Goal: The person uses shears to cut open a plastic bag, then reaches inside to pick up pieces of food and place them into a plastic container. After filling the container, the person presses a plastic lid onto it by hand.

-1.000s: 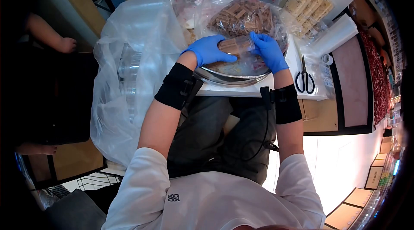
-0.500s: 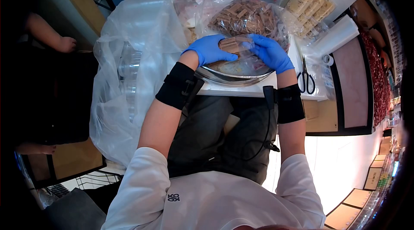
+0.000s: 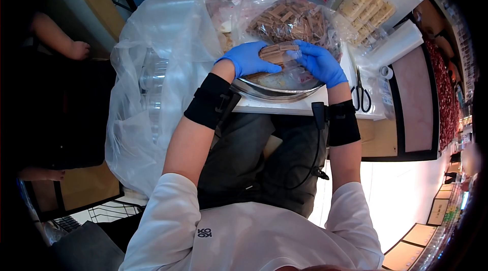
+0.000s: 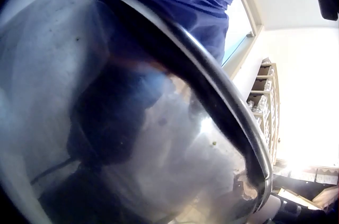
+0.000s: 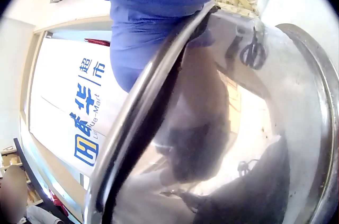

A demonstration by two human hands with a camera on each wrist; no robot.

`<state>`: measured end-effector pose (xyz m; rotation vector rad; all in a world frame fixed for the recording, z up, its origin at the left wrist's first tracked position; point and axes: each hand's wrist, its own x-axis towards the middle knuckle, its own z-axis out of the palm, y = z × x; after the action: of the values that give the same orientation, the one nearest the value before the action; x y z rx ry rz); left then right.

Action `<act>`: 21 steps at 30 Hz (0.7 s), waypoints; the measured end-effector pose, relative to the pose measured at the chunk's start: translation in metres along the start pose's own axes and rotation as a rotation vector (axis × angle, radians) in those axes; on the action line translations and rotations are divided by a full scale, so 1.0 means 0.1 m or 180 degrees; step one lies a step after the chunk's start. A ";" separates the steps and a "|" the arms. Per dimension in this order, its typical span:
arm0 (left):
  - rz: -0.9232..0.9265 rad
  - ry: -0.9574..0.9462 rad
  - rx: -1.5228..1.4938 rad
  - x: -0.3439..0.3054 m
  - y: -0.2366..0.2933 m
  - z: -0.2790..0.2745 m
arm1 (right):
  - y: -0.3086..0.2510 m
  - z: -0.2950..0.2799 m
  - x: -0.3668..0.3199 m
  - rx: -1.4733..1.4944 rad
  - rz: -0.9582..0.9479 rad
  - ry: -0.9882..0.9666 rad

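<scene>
Over the near rim of a large steel basin (image 3: 277, 94), the left hand (image 3: 245, 59), in a blue glove, grips a clear plastic container (image 3: 278, 54) packed with flat brown strips. At the container's right end, the fingertips of the blue-gloved right hand (image 3: 323, 65) pinch its edge. Behind both hands, a heap of loose brown strips (image 3: 292, 21) lies in clear plastic bagging in the basin. Each wrist view is mostly filled by the basin's shiny outer wall (image 4: 159, 144); the fingers are hidden there behind the rim.
Black-handled scissors (image 3: 361, 93) lie right of the basin, near a plastic roll (image 3: 399, 42) and a tape roll (image 3: 387, 71). Clear boxes of pale food (image 3: 365, 9) stand at the back right. A large translucent bag (image 3: 157, 88) holding clear containers is at left, near another person's arm (image 3: 58, 37).
The right hand has shifted slightly right and turned, its fingers still at the container's end. The left hand keeps its grip almost in place.
</scene>
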<state>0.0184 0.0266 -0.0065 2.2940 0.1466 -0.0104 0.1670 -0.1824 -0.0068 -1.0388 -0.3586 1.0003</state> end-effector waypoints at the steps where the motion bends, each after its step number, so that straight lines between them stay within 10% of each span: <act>1: -0.0002 0.0003 -0.0004 0.00 0.00 0.00 | 0.00 0.01 -0.01 -0.0004 0.0003 -0.0002; 21: 0.0065 0.0002 0.0056 0.00 0.01 0.01 | -0.01 -0.08 0.06 -0.0127 0.0039 -0.0420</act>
<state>0.0185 0.0251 -0.0059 2.3131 0.1237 -0.0004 0.1758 -0.1822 -0.0110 -1.0143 -0.4826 1.0795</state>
